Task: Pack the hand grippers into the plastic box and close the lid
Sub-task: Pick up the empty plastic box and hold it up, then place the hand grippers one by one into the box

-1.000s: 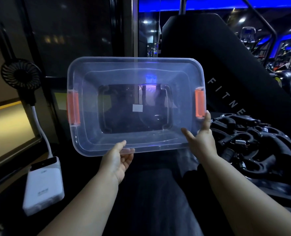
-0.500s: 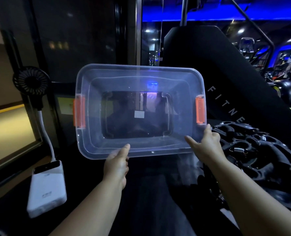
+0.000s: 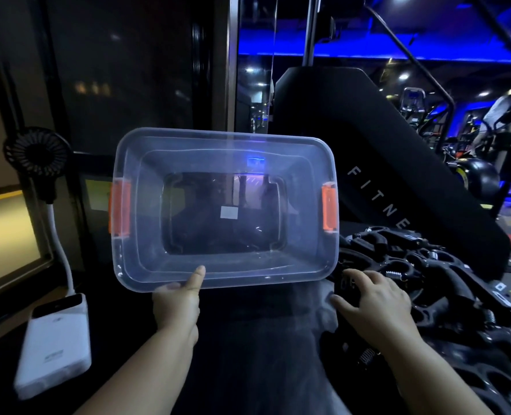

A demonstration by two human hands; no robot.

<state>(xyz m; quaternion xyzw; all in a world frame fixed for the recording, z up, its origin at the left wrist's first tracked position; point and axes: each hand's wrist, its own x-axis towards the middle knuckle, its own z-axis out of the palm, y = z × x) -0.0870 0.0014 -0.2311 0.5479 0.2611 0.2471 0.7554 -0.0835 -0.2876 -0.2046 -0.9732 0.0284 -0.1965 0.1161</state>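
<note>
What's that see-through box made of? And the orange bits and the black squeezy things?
The box looks like clear, glossy plastic: you see through it, and lights gleam on it. Its orange latches look like solid-coloured plastic. The hand grippers seem matte black plastic or rubber, hard to tell here, with shiny coiled springs, probably metal.

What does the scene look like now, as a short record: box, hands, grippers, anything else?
plastic box: empty, tilted open toward camera, orange latches on both ends
left hand: grips near rim, thumb inside
right hand: on the pile, grip unclear
hand grippers: black pile right of box, none packed
other: white power bank and fan at left
</note>
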